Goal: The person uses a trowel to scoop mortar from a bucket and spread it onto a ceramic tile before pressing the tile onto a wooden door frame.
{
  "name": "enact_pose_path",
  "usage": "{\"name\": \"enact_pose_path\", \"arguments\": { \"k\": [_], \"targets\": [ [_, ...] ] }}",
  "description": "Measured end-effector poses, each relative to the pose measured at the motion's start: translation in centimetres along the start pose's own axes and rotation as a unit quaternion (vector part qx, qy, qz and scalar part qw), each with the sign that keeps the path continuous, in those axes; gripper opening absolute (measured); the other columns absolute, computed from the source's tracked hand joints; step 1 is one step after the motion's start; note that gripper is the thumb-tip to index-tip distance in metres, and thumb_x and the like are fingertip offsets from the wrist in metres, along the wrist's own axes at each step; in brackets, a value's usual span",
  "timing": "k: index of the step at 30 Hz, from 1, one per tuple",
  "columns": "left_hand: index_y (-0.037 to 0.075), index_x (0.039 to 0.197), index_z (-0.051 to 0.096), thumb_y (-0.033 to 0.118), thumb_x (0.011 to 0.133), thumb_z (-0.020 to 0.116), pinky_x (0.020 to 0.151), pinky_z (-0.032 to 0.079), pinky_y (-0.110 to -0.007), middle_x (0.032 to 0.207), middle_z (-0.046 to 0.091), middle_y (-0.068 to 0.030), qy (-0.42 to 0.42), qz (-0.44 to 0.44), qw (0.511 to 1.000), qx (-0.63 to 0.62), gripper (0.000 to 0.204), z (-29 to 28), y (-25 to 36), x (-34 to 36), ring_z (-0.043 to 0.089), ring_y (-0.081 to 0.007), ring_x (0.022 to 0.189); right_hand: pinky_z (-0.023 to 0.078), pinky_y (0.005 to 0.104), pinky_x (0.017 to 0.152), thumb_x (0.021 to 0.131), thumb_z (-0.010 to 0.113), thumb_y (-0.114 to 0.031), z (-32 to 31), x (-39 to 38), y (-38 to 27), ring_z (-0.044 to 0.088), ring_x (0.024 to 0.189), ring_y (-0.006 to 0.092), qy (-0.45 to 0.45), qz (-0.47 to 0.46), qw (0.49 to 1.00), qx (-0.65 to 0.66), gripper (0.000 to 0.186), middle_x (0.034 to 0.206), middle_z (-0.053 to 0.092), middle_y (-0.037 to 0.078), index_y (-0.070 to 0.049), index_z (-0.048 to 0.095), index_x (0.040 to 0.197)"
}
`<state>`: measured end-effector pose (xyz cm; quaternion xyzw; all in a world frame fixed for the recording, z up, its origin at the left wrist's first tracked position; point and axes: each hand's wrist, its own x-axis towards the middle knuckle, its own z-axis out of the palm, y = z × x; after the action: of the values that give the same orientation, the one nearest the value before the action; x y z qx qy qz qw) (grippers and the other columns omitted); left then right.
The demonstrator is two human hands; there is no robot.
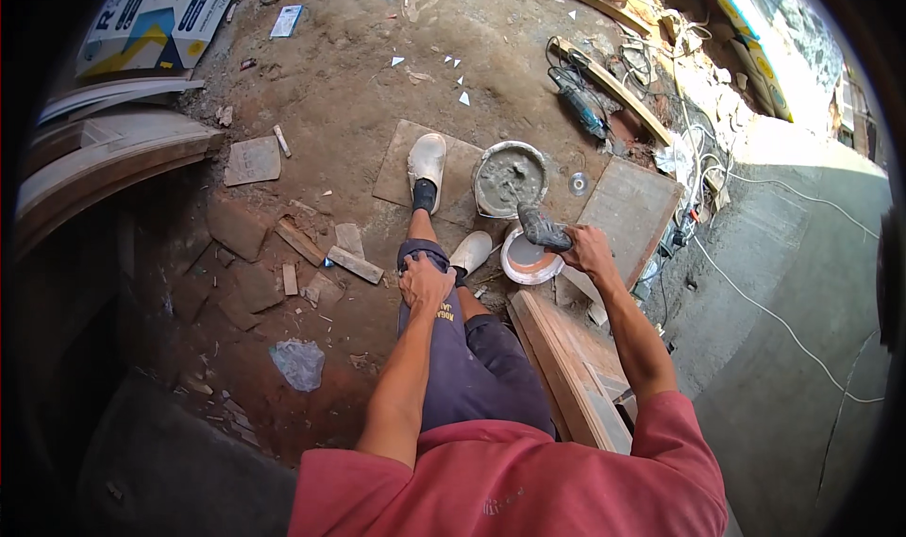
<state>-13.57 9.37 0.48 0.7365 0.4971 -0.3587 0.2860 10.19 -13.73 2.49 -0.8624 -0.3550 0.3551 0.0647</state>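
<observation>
My right hand (590, 252) is closed on what looks like a small trowel (542, 226), its dark grey blade caked with wet mortar. The trowel hangs above the gap between two buckets. Just beyond it stands a bucket of grey mortar (510, 180), its surface lumpy. Partly under the trowel sits a white-rimmed bucket (531, 257) holding cloudy liquid. My left hand (425, 283) lies over my left knee, fingers spread on the dark trouser leg (444, 348), with nothing held. How the right fingers wrap the handle is partly hidden.
Flat boards (623, 216) lie right of the buckets, near a corded angle grinder (578, 103) and tangled white cables (694, 169). Wooden frames (566, 367) stand close by my right leg. Broken tiles (255, 226), wood offcuts (356, 264) and a plastic bag (299, 363) litter the left ground.
</observation>
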Motion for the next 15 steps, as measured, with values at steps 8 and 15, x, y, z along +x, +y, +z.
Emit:
{"name": "enact_pose_path", "arguments": {
  "k": [8,15],
  "targets": [
    [0.001,0.131,0.054,0.04,0.076,0.076,0.1,0.048,-0.048,0.136,0.05,-0.0235,0.005,0.01,1.0,-0.008,0.071,-0.2,-0.1,0.3,0.062,-0.0399,0.113,0.051,0.0477,0.069,0.076,0.078,-0.048,0.1,-0.1,1.2,0.065,0.077,0.0409,0.002,-0.019,1.0,-0.003,0.045,0.082,0.068,0.019,-0.005,0.069,0.085],
    [0.001,0.132,0.053,0.04,0.076,0.075,0.1,0.048,-0.048,0.137,0.049,-0.0236,-0.005,0.009,1.0,-0.01,0.071,-0.2,-0.5,0.5,0.061,-0.0403,0.114,0.051,0.0479,0.069,0.076,0.078,-0.044,-0.5,0.0,1.5,0.064,0.078,0.0419,0.024,-0.015,0.999,0.02,0.04,0.081,0.067,0.019,-0.005,0.068,0.082]
  ]
}}
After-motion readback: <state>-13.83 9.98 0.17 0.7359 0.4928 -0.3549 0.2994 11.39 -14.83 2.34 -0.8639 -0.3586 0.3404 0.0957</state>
